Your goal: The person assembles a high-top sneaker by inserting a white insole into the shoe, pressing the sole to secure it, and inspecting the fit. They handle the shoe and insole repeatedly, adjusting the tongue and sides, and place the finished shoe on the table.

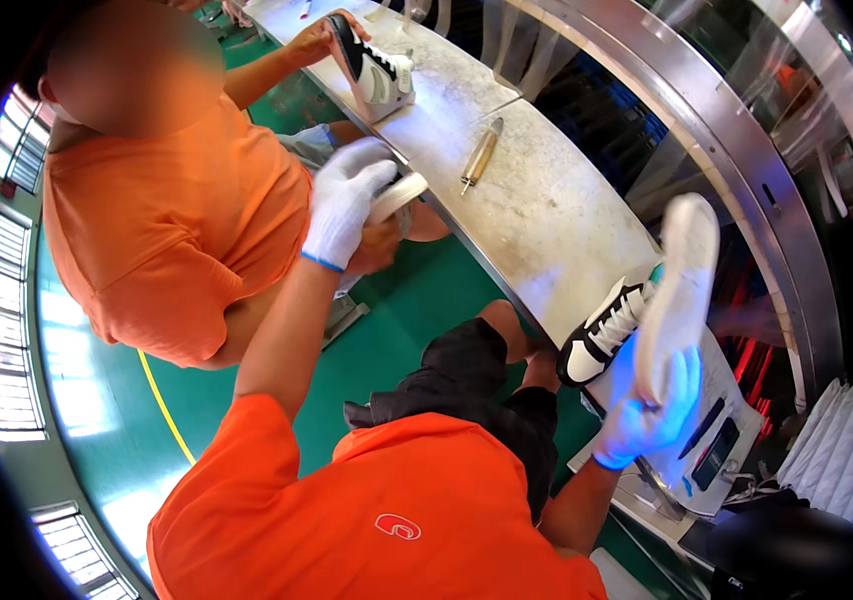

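Observation:
My left hand [342, 205], in a white knitted glove with a blue cuff, closes on a white shoe sole [401, 197] beside the bench edge. Only one end of that sole shows. A co-worker's bare hand [376, 248] is right under it, and I cannot tell whether it touches the sole too. Bluish light falls on my gloved right hand [654, 415], which grips another white sole [681, 285] raised upright above the bench. Behind that sole a black and white sneaker [606, 335] lies on the bench, partly covered.
At left, a co-worker in orange [176, 215] holds a black and white shoe [378, 80] on the curved bench [546, 215]. A wooden-handled tool [482, 155] lies mid-bench. Near my right hand are a phone [716, 453] and a white ribbed hose [839, 440]. A metal-framed machine [746, 150] borders the bench.

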